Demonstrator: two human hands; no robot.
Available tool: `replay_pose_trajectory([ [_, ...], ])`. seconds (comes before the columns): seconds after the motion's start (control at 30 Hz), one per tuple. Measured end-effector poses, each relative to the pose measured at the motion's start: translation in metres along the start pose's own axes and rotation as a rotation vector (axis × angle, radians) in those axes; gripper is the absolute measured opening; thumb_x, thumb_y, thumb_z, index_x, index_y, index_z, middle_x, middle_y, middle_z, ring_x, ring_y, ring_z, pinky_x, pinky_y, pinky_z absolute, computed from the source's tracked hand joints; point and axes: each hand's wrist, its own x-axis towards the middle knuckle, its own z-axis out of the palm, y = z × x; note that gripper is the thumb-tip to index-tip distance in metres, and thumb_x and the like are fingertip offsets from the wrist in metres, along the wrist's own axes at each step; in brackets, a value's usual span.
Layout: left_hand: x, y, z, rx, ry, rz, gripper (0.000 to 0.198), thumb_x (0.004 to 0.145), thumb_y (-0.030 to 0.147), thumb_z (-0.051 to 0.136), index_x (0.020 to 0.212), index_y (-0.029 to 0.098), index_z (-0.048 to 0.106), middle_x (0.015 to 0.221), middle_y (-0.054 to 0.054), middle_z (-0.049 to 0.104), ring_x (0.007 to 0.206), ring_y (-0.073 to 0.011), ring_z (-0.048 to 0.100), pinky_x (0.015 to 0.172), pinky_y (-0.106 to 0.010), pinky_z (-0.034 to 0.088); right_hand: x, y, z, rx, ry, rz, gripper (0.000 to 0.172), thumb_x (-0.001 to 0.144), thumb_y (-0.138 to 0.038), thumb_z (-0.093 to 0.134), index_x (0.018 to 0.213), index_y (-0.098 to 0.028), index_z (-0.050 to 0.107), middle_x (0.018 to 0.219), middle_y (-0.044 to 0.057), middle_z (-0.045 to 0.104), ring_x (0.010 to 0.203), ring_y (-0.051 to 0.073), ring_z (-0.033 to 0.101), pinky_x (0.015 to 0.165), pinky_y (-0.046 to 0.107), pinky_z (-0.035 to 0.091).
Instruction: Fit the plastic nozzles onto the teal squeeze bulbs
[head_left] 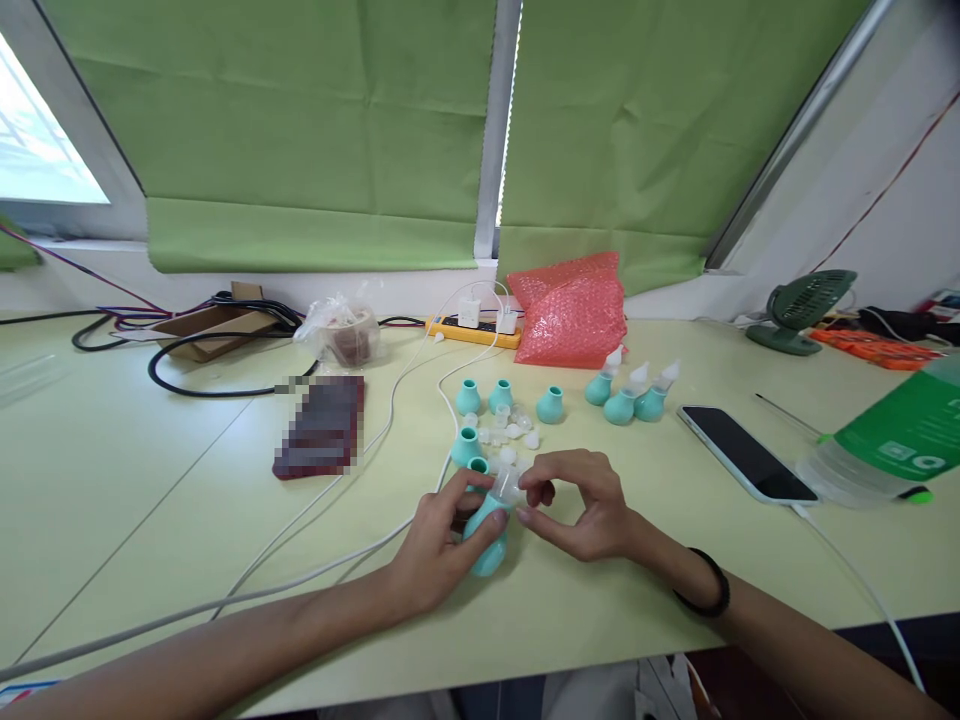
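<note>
Both of my hands meet on one teal bulb (489,545) near the front edge of the table (112,470), about midway along it. My left hand (439,545) is closed around the bulb's round body, thumb across its front. My right hand (581,505) pinches the clear tip (504,488) at the bulb's neck between thumb and fingertips. The bulb's long axis tilts up and slightly to my right, neck toward the right hand, so that hand is the nearer one to the tip.

Just beyond my fingers lie loose clear caps (514,435) among four open bulbs (487,400). Farther right stand three finished bulbs (630,395) with white tips. A phone (746,455) lies toward the right edge, beside a green-labelled bottle (892,440). A pink bubble-wrap bag (574,305) and a yellow power strip (472,330) sit at the back edge.
</note>
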Motion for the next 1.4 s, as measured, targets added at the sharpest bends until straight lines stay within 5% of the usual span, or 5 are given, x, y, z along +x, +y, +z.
replay_pose_trajectory([
  [0.4,0.0,0.0,-0.001,-0.173,0.06,-0.018,0.026,0.077,0.04,0.046,0.085,0.016,0.044,0.048,0.006,0.043,0.044,-0.007,0.037,0.042,-0.017,0.03,0.007,0.004,0.002,0.257,-0.005,0.027,0.016,0.066,-0.012,0.062,0.08,-0.02,0.065,0.067,0.003,0.065,0.059,0.014,0.058,0.055,0.027,0.048],
  [0.7,0.001,-0.004,0.0,-0.212,0.034,-0.034,0.024,0.075,0.037,0.047,0.081,0.014,0.043,0.046,0.009,0.029,0.042,-0.0055,0.025,0.041,-0.017,0.022,0.006,0.006,0.003,0.108,0.089,-0.179,0.017,0.06,-0.009,0.067,0.076,-0.016,0.066,0.064,0.006,0.065,0.058,0.014,0.058,0.055,0.027,0.049],
  [1.1,0.0,0.001,-0.002,-0.083,0.104,0.017,0.022,0.07,0.029,0.051,0.082,0.011,0.049,0.05,0.005,0.041,0.047,-0.0076,0.036,0.046,-0.019,0.029,0.007,0.009,0.0,0.358,-0.068,0.114,0.007,0.062,-0.013,0.066,0.068,-0.016,0.064,0.061,0.003,0.063,0.055,0.013,0.056,0.054,0.025,0.046],
  [1.23,-0.001,0.001,-0.001,0.044,0.115,0.104,0.021,0.066,0.025,0.054,0.082,0.012,0.054,0.054,0.003,0.047,0.049,-0.0086,0.041,0.047,-0.02,0.033,0.006,0.004,-0.001,0.356,-0.074,0.297,0.02,0.062,-0.023,0.066,0.076,-0.016,0.053,0.062,0.001,0.057,0.053,0.01,0.052,0.05,0.022,0.043],
  [1.4,-0.002,-0.001,0.003,0.29,0.051,0.238,0.016,0.064,0.027,0.057,0.069,0.012,0.059,0.061,-0.002,0.055,0.055,-0.0121,0.049,0.051,-0.022,0.038,0.002,-0.008,0.0,0.044,-0.353,0.164,0.022,0.07,-0.037,0.055,0.066,-0.016,0.048,0.054,-0.003,0.044,0.048,0.006,0.038,0.048,0.018,0.035],
])
